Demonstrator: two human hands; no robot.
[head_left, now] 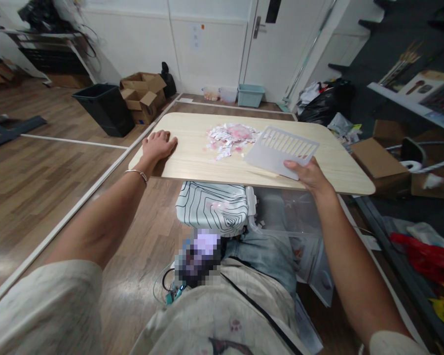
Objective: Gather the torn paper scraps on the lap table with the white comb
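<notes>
My left hand (160,145) lies on the left part of the pale wooden tabletop (192,165), fingers stretched over the surface and holding nothing. In my right hand (309,173) is a white slotted plastic plate (272,155), gripped at its near right corner with the thumb on top. It is tilted over the tabletop, its slots toward the far side. Just left of the plate sits a heap of torn white and pink paper scraps (233,135). Smaller bits lie loose around the heap.
Below the table edge are a patterned cushion-like cover (212,207) and a clear plastic bin (292,212). A black trash bin (105,108) and cardboard boxes (144,96) stand at left. A teal tub (250,95) is by the door. An open carton (381,158) is at right.
</notes>
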